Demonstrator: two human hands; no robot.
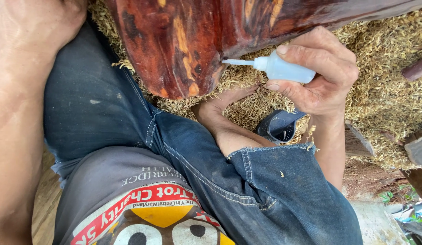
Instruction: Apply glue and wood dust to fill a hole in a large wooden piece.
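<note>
A view straight down from the head of a seated person. The right hand (320,75) is on the right side of the scene, its grip clamped around a small squeeze bottle (283,69) of pale, cloudy plastic. The thumb presses the bottle's top side and the fingers curl under it. The bottle lies nearly level, pointing left. What is inside it cannot be told through the cloudy wall. Its long thin white nozzle (238,62) reaches to a dark crack in the end of a large piece of red-brown wood (184,45), and the tip touches or nearly touches the wood there. The wood is glossy, with orange streaks and dark patches, and it spans the far part of the scene from left of centre to the far right corner.

The left hand (36,20) is at the far left corner, only partly in view, so whether its grip is closed or apart cannot be told. Its bare forearm runs down the left edge.

Under the wood the ground is covered in pale wood shavings (379,100). A bare foot (224,102) rests on the shavings just below the wood, beside a dark blue sandal (279,124). Nearer, worn blue jeans (197,163) cover the bent legs, and a grey printed shirt (129,199) fills the near edge.
</note>
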